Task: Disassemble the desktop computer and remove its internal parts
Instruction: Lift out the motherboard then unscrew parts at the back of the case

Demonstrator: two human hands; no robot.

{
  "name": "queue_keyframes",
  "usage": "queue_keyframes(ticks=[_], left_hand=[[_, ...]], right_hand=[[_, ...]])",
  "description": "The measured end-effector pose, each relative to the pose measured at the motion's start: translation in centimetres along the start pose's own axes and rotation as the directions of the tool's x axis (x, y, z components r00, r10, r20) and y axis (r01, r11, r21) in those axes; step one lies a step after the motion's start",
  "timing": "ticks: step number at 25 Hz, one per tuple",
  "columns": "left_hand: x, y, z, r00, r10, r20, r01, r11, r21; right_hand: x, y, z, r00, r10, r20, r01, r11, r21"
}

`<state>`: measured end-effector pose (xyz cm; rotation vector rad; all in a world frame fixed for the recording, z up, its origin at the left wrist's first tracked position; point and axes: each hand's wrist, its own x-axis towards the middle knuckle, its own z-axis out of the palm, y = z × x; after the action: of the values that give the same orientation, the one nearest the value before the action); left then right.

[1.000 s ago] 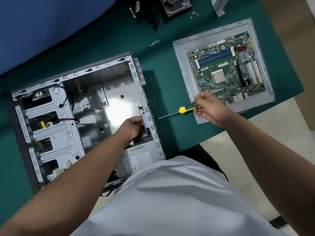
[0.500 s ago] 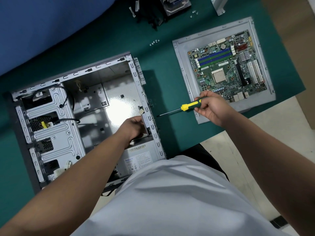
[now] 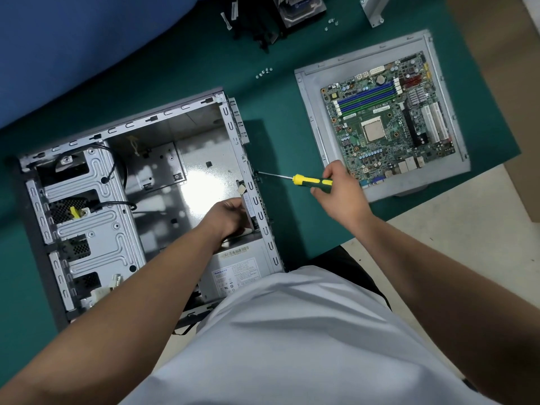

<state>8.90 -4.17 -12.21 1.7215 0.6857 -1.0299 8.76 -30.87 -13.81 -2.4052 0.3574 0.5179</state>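
The open grey computer case lies on its side on the green mat. A grey power supply sits in its near right corner. My left hand reaches inside and grips the top edge of the power supply by the rear panel. My right hand holds a yellow and green screwdriver level, its tip touching the outside of the case's rear panel. The removed motherboard lies on a grey side panel to the right.
Loose screws lie on the mat behind the case. A heatsink with fan, black cables and a metal bracket sit at the far edge. The mat's front edge runs just past my right forearm.
My right hand moved the screwdriver left until its tip met the rear panel. My left hand kept its hold inside the case.
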Motion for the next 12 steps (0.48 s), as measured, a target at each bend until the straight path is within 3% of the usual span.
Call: queue_keyframes(ticks=[3, 12], left_hand=[[-0.1, 0.0, 0.0, 1.0, -0.005, 0.004, 0.005, 1.0, -0.008], [0.2, 0.0, 0.1, 1.0, -0.02, 0.002, 0.02, 1.0, 0.009]], right_hand=[[-0.1, -0.5, 0.9, 0.985, -0.172, 0.028, 0.169, 0.902, -0.398], [-1.2, -1.4, 3.1, 0.99, -0.059, 0.125, 0.119, 0.83, -0.546]])
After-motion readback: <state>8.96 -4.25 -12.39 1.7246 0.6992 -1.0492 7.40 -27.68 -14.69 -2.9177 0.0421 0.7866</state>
